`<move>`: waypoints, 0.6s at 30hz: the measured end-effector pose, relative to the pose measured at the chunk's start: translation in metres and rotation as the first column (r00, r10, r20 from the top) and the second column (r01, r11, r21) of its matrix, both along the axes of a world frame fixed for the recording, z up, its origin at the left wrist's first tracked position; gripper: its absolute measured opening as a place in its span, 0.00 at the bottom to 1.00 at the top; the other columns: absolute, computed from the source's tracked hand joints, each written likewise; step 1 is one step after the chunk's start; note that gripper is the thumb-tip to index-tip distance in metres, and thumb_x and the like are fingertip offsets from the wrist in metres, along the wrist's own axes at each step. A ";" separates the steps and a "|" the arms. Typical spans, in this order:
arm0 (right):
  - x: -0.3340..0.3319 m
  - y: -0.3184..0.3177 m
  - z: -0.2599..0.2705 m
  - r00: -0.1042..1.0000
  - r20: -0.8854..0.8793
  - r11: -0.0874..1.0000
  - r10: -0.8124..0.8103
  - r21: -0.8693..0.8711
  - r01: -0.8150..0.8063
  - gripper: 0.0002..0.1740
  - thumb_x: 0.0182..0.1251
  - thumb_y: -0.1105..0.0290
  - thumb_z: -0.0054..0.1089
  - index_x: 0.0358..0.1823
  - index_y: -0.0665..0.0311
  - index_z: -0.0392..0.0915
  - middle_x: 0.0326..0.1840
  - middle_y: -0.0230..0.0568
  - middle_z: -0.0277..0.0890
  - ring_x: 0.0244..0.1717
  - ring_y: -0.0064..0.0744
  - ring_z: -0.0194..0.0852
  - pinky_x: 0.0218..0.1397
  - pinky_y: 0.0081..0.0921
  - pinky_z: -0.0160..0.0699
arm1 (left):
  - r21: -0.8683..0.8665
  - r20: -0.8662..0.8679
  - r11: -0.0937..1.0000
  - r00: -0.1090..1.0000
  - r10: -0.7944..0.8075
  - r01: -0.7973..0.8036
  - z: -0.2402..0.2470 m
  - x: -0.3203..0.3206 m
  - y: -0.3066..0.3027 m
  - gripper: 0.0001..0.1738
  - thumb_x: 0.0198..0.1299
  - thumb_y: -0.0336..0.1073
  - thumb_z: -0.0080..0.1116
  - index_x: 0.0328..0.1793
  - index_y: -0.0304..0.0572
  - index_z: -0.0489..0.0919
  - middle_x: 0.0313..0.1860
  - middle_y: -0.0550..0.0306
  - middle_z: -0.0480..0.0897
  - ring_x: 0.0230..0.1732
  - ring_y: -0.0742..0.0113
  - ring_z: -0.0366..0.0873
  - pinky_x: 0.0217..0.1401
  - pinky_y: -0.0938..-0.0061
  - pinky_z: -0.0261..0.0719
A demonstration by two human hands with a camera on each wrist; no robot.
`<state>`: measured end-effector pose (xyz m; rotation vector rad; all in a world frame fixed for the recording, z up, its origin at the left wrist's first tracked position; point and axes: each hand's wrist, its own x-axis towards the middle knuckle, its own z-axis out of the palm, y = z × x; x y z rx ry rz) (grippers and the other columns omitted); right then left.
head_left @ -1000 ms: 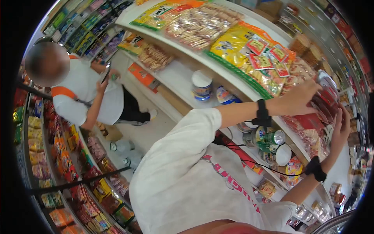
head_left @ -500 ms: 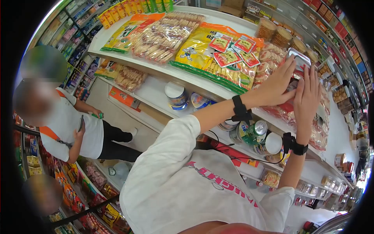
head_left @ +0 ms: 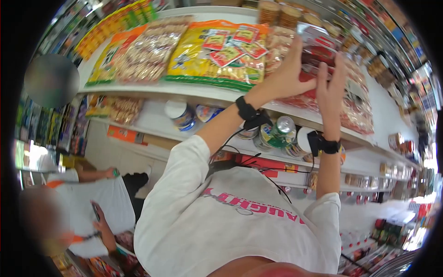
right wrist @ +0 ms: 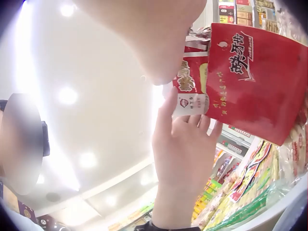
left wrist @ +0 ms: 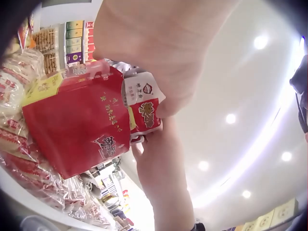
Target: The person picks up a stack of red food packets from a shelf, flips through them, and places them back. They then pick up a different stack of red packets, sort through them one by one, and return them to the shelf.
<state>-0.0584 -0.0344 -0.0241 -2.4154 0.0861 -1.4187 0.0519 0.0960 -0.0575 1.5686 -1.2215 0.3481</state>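
A red cardboard box (left wrist: 77,120) with printed lettering lies on the bagged snacks on top of the shelf. Red-and-white packets (left wrist: 144,113) stick up at its opening. At the box's left side is my left hand (head_left: 288,74), its fingers straight and its thumb stretched toward the other hand. My right hand (head_left: 331,90) is at the right side, fingers straight and upward. In the wrist views the packets stand between both hands, with fingertips right at their edges. Part of the left hand's fingers passes behind the packets in the right wrist view.
Yellow snack bags (head_left: 210,53) topped with small red packets lie left of the box. Jars of biscuits (head_left: 289,17) stand behind. Cans (head_left: 282,129) and tubs (head_left: 179,114) fill the lower shelf. Another person (head_left: 99,198) with a phone stands at the left.
The head view has turned, so box and hands sit further left. The hands, earlier tilting the red box and then flat on it with thumbs close, are now apart at its sides.
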 end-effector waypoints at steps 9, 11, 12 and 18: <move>-0.007 0.003 0.004 0.998 -0.013 0.997 0.064 0.054 -0.063 0.38 0.81 0.57 0.63 0.82 0.73 0.62 0.84 0.62 0.62 0.84 0.56 0.61 0.87 0.46 0.55 | -0.029 0.038 0.992 0.992 -0.123 0.124 0.000 0.009 0.016 0.71 0.62 0.52 0.77 0.90 0.22 0.35 0.86 0.25 0.57 0.86 0.43 0.60 0.87 0.59 0.59; -0.024 0.021 0.016 0.996 0.053 0.990 0.077 0.110 -0.082 0.36 0.81 0.60 0.62 0.82 0.71 0.63 0.83 0.60 0.64 0.83 0.52 0.63 0.85 0.45 0.60 | 0.097 -0.029 0.995 0.999 -0.034 0.036 0.001 0.007 0.041 0.67 0.64 0.56 0.75 0.89 0.22 0.42 0.86 0.24 0.57 0.86 0.42 0.60 0.87 0.58 0.60; -0.033 0.038 0.024 0.991 0.102 0.986 0.090 0.131 -0.103 0.35 0.80 0.63 0.63 0.81 0.71 0.64 0.82 0.59 0.66 0.82 0.52 0.64 0.82 0.46 0.64 | 0.164 -0.059 0.986 0.998 0.008 0.002 0.001 0.010 0.056 0.66 0.64 0.58 0.74 0.89 0.23 0.46 0.86 0.24 0.58 0.86 0.41 0.61 0.87 0.58 0.60; -0.048 0.107 0.021 0.897 -0.017 0.853 0.441 0.321 -0.413 0.27 0.77 0.71 0.63 0.74 0.69 0.72 0.73 0.50 0.75 0.73 0.43 0.76 0.75 0.42 0.77 | 0.241 -0.035 0.925 0.950 0.311 -0.294 -0.043 0.074 0.139 0.40 0.69 0.54 0.68 0.80 0.37 0.72 0.80 0.35 0.72 0.82 0.33 0.65 0.83 0.48 0.66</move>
